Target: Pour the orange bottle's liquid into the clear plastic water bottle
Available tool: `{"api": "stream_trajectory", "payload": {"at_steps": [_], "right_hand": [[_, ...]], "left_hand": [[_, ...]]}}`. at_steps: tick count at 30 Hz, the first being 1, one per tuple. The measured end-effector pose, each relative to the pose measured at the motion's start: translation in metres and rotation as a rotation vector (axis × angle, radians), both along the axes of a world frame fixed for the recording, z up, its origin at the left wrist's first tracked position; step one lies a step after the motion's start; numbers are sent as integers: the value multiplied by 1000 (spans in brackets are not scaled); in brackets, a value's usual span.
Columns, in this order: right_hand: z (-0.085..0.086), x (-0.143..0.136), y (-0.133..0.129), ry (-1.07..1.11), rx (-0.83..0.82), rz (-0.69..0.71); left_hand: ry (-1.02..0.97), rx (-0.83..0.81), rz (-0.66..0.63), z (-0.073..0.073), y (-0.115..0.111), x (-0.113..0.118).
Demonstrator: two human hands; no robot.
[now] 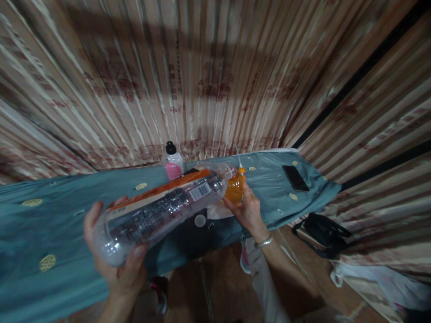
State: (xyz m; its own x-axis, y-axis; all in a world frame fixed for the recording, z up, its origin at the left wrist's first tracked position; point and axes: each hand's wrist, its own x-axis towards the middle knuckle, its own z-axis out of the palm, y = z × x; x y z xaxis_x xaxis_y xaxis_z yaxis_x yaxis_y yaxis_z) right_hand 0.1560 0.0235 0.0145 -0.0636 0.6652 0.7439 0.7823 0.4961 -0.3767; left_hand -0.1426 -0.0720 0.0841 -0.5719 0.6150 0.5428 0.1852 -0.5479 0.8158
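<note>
My left hand (117, 264) grips the base of a large clear plastic bottle (215, 181) with an orange-edged label and a barcode. The bottle lies tilted across my view, its neck pointing right. My right hand (248, 206) is closed round a smaller container of orange liquid (235, 190), right beside the big bottle's neck. Whether the two touch I cannot tell. Next to the neck is an orange nozzle (241, 171) with a thin pale tube rising from it. A small round white cap (200, 220) lies below the big bottle.
A black-capped bottle with a pink label (173, 170) stands at the back of the teal cloth-covered surface (67, 233). A dark phone (295, 178) lies at the right. Pleated curtains (215, 80) hang close behind. A black bag (321, 235) rests on the floor.
</note>
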Motion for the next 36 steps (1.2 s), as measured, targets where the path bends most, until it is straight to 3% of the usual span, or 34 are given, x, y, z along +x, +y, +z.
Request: {"api": "stream_trajectory", "payload": {"at_steps": [10,21,36], "right_hand": [[-1,0,0,-12,-22,-20],[-2,-1,1,-22,74,0],[0,0,-1,4,-18,-10]], "left_hand": [[-35,90,-38,4,2,4],[-26,122,-91,4,3,3],[-21,129,-100,-2,4,1]]}}
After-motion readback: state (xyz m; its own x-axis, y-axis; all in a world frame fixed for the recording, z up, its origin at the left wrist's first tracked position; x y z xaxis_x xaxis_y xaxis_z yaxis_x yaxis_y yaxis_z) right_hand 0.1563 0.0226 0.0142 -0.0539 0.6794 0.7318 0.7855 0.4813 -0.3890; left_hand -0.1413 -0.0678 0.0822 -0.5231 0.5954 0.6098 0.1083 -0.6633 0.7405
